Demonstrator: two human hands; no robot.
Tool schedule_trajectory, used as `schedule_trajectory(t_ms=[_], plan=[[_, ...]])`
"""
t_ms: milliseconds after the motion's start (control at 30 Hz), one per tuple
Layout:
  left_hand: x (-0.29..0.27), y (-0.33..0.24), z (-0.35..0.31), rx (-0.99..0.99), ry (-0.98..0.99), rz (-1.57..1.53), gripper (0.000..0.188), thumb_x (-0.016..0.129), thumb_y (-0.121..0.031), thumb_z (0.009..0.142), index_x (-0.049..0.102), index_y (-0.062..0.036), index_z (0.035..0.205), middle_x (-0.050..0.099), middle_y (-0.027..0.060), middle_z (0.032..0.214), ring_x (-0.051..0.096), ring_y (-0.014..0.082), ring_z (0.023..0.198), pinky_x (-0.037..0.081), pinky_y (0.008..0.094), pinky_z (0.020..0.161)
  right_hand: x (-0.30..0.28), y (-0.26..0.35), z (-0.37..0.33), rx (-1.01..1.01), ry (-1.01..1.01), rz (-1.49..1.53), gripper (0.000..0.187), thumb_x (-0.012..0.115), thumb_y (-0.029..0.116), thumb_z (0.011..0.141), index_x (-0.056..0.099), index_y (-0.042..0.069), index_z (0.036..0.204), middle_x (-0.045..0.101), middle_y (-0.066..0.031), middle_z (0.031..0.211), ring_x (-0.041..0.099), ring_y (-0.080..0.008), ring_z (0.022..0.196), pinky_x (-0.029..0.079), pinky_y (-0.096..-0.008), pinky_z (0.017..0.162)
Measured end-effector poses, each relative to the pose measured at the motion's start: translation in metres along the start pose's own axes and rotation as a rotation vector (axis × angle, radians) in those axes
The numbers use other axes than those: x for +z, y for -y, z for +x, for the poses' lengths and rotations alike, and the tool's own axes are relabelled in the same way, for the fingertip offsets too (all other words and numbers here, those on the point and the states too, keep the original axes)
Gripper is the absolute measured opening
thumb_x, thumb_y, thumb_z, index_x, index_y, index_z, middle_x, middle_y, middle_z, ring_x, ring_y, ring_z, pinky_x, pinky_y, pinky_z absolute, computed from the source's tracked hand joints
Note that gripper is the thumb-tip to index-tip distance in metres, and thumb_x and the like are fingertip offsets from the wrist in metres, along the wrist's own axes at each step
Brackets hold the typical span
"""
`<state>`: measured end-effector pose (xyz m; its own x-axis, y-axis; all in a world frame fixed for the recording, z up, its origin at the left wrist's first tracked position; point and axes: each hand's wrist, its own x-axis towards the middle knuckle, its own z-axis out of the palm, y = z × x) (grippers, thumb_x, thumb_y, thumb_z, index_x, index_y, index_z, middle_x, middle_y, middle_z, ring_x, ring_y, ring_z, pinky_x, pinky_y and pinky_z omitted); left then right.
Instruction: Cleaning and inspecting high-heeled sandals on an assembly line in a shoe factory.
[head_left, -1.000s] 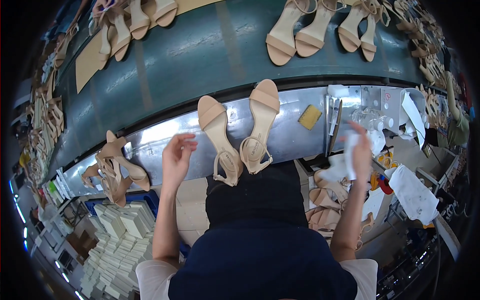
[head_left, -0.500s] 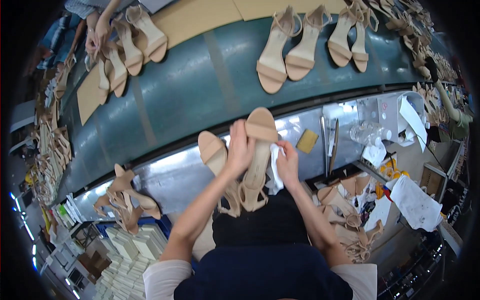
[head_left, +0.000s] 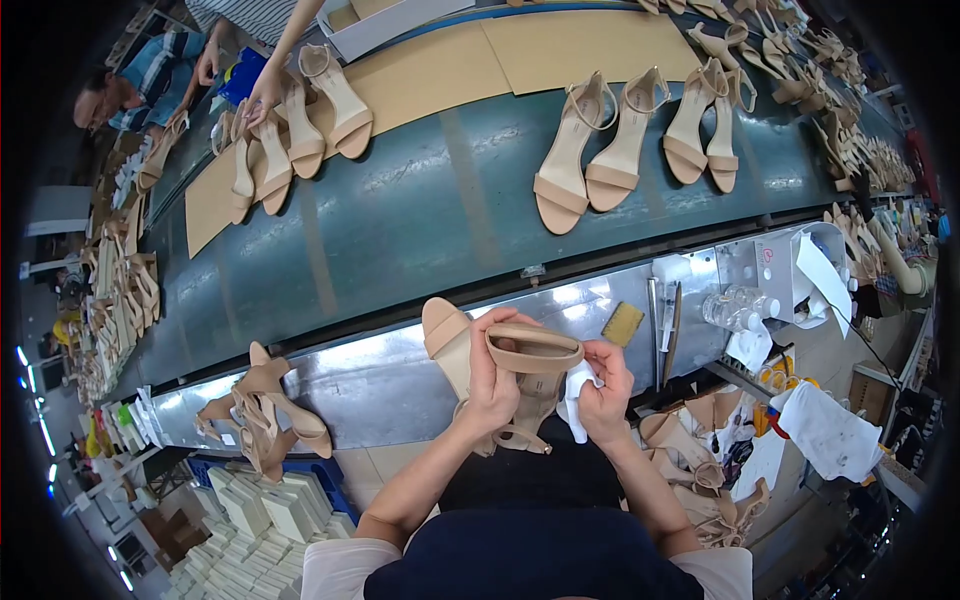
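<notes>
Fingers (head_left: 502, 318) of the left hand (head_left: 493, 392) are curled closed round one side of a tan sandal (head_left: 536, 357), gripping it by its broad front band and sole; the fingers of the right hand (head_left: 606, 390) are bent in at the band's other side, closed on a bunched white cloth (head_left: 572, 402) that hangs below them; how hard the right fingertips press on the sandal cannot be told. The sandal is tilted up between the two hands, above the near edge of a metal desk (head_left: 372, 398) and the person's lap, with its ankle strap lower down, toward the lap; a second sandal (head_left: 446, 338) lies just to the left, toe pointing away, partly hidden by the left hand.

On the desk to the right of the hands sit a yellow sponge (head_left: 623, 324), slender tools (head_left: 675, 325) side by side and clear bottles (head_left: 738, 306); toward its left end rests a cluster of strappy sandals (head_left: 270, 412). Beyond the desk runs a green belt (head_left: 410, 205); two pairs of sandals (head_left: 628, 145) stand on it to the right; farther left, a co-worker's hand (head_left: 264, 95) reaches among more sandals, near flat tan card (head_left: 420, 72); pale blocks (head_left: 235, 535) are piled below at the left.
</notes>
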<state>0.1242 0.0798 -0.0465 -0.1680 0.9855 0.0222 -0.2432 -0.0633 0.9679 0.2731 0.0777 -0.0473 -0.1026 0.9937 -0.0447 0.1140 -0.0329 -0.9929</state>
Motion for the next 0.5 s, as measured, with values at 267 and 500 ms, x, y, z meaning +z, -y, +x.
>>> schedule_trajectory(t_ms=[267,500], plan=[[-0.006,-0.008,-0.006,-0.318,-0.094,0.052,0.042,0.039,-0.017,0.099,0.026,-0.0107,0.138,0.05,0.0036,0.109,0.054,0.0114,0.096,0.045,0.027,0.086,-0.023,0.031,0.01,0.16,0.044,0.074,0.018,0.051,-0.005,0.083,0.054,-0.006,0.1,0.063,-0.0087,0.09,0.059,-0.0103,0.081,0.048,-0.0231,0.072],[-0.021,0.003,-0.02,-0.386,-0.192,-0.235,0.035,0.041,-0.01,0.097,0.031,-0.0139,0.13,0.048,-0.0029,0.098,0.042,0.0017,0.071,0.033,0.0167,0.055,-0.123,0.011,0.034,0.237,-0.253,-0.72,0.026,0.04,0.01,0.089,0.062,-0.002,0.099,0.066,-0.0103,0.078,0.06,-0.0225,0.063,0.047,-0.0306,0.064]])
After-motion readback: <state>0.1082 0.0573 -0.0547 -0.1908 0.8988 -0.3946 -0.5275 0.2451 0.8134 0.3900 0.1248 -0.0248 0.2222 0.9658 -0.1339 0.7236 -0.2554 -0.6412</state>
